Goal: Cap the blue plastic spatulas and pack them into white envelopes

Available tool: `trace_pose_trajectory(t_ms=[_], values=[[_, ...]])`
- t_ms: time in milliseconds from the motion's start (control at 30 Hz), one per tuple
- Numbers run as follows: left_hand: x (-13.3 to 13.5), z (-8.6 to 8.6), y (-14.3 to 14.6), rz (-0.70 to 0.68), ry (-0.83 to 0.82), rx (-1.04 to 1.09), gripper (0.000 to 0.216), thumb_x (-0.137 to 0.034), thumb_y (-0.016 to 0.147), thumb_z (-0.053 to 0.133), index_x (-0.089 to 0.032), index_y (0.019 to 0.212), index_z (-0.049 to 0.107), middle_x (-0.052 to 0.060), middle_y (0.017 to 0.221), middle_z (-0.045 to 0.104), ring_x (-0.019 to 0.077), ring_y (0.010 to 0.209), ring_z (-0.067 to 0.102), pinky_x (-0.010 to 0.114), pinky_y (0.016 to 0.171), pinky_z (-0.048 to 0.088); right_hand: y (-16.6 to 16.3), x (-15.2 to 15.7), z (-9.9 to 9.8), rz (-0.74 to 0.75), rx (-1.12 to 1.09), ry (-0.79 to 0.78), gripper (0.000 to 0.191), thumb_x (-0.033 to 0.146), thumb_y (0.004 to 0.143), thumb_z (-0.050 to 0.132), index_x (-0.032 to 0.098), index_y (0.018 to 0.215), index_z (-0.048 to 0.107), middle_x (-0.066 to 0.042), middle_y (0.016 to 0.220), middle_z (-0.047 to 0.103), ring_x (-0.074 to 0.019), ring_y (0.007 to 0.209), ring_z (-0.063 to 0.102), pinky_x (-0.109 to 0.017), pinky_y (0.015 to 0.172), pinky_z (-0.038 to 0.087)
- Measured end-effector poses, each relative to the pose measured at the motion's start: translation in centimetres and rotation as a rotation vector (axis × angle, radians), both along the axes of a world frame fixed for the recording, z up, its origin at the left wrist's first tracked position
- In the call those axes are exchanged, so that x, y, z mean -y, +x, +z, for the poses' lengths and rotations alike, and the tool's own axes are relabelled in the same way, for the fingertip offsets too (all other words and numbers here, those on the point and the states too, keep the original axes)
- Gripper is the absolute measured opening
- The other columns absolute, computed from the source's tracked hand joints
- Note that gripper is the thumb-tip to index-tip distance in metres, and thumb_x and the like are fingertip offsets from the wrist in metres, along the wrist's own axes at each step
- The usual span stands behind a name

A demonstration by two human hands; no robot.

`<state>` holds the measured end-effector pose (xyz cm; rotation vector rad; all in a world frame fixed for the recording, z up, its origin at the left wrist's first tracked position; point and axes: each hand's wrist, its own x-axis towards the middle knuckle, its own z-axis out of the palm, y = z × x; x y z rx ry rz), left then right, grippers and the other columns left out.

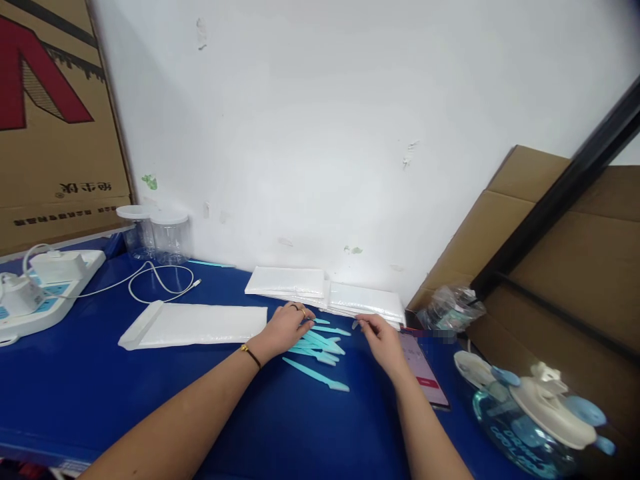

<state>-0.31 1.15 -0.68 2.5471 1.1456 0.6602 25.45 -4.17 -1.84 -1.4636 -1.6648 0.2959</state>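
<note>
A loose heap of several thin turquoise plastic sticks [320, 345] lies on the blue table [100, 393], with one stick [316, 374] lying apart nearer to me. My left hand [286, 327] rests palm down on the left side of the heap, fingers curled over the sticks; it wears a ring and a thin dark wristband. My right hand [383, 339] is just right of the heap, its fingertips pinched on a small clear piece [355, 325].
A white padded envelope [195, 325] lies left of the hands; more white envelopes [327, 290] are stacked by the wall. A phone [423, 367] lies under the right wrist. Water jug [530, 417] at lower right, cardboard [550, 267] behind it, clear jars [157, 235], power strip [40, 287].
</note>
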Motion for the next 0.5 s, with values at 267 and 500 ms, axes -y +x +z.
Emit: trace_pose_trajectory(t_ms=[267, 500], values=[[-1.7, -1.0, -1.2, 0.126, 0.039, -0.117, 0.032, -0.026, 0.087, 0.039, -0.026, 0.112, 0.058, 0.006, 0.115, 0.057, 0.0237, 0.109, 0.044, 0.035, 0.087, 0.035, 1.5, -1.3, -1.7, -0.057, 0.409, -0.135, 0.031, 0.013, 0.079, 0.044, 0.021, 0.101, 0.066, -0.008, 0.096, 0.061, -0.0204, 0.09, 0.057, -0.03, 0.082, 0.042], [-1.2, -0.2, -1.2, 0.125, -0.117, -0.116, 0.015, -0.026, 0.079, 0.049, -0.022, 0.078, 0.063, 0.005, 0.088, 0.062, 0.0232, 0.094, 0.05, 0.032, 0.077, 0.036, 0.5, -0.6, -1.1, -0.091, 0.442, -0.227, 0.007, 0.019, 0.075, 0.054, 0.019, 0.076, 0.061, -0.006, 0.083, 0.058, -0.0184, 0.074, 0.055, -0.028, 0.069, 0.04]])
